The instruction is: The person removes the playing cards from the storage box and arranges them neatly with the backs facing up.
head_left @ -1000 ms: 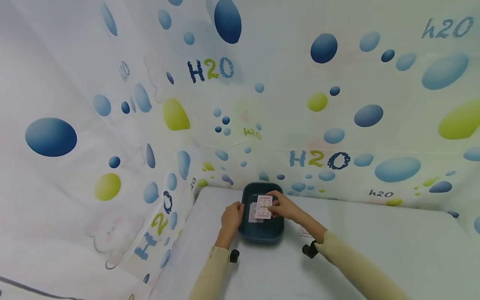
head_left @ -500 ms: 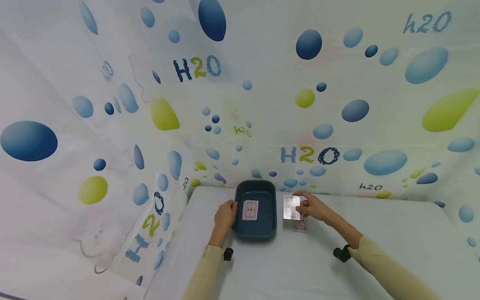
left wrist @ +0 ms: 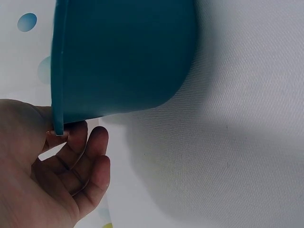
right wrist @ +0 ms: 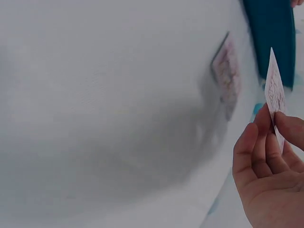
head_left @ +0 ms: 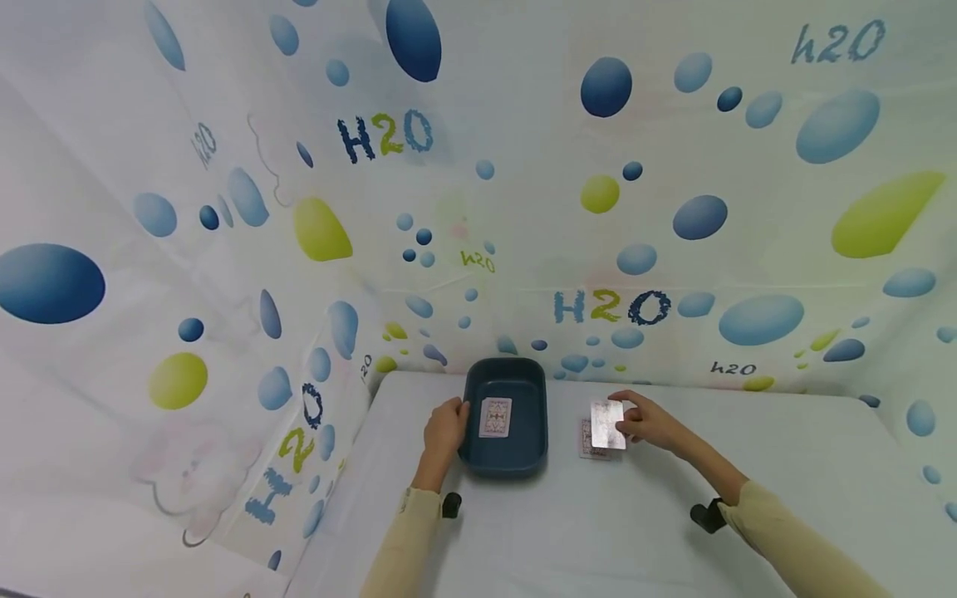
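My left hand [head_left: 444,429] pinches the left rim of a dark teal plastic tub [head_left: 504,463], thumb and fingers on either side of it in the left wrist view. Inside the tub a patterned playing card [head_left: 495,418] lies back up. My right hand [head_left: 649,423] pinches another playing card [right wrist: 274,90] by its edge, above the table to the right of the tub. Below that card, a small stack of playing cards [right wrist: 227,76] lies on the table, partly covered by the held card in the head view.
A white cloth covers the table [head_left: 568,531]. Behind and to the left hangs a white curtain [head_left: 523,232] printed with drops and H2O lettering. A dark wrist camera mount [head_left: 707,517] sits at the right sleeve, another [head_left: 452,505] at the left.
My right hand has carried a playing card from over the tub rightward to above the stack on the table. My left hand has stayed at the tub's rim.
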A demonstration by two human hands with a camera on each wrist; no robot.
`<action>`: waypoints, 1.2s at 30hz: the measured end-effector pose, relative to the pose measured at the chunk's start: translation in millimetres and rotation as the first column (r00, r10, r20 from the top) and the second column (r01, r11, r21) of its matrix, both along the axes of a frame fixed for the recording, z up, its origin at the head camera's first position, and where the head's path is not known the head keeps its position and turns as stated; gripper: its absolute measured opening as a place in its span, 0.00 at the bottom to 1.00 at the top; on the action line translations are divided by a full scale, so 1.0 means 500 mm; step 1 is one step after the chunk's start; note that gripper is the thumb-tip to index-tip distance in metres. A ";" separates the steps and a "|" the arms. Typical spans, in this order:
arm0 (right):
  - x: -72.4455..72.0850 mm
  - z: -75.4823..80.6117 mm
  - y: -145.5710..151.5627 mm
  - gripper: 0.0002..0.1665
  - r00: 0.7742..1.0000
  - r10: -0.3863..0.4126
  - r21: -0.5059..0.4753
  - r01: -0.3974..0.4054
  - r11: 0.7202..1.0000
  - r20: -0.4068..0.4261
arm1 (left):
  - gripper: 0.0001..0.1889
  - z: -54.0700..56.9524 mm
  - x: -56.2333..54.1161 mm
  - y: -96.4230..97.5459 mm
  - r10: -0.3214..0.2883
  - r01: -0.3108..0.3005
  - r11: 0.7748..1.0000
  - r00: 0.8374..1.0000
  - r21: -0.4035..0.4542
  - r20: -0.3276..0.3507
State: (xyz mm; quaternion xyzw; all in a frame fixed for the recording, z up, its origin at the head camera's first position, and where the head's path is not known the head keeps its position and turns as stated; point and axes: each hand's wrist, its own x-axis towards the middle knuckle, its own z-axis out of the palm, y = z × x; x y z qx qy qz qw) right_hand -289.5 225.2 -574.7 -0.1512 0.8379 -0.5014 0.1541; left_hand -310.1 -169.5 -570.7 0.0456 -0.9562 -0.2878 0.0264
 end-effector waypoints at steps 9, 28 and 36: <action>0.023 -0.040 0.051 0.30 0.997 -0.071 0.093 0.070 0.993 0.009 | 0.16 0.002 0.002 0.000 0.003 -0.003 1.000 1.000 -0.007 0.008; 0.026 -0.078 0.025 0.28 0.942 -0.101 0.427 0.238 0.872 -0.319 | 0.17 0.008 0.004 0.002 0.007 -0.007 1.000 1.000 0.014 0.010; 0.033 -0.076 0.031 0.29 0.949 -0.116 0.391 0.229 0.892 -0.292 | 0.17 -0.001 0.003 0.000 -0.001 0.001 1.000 1.000 0.017 0.003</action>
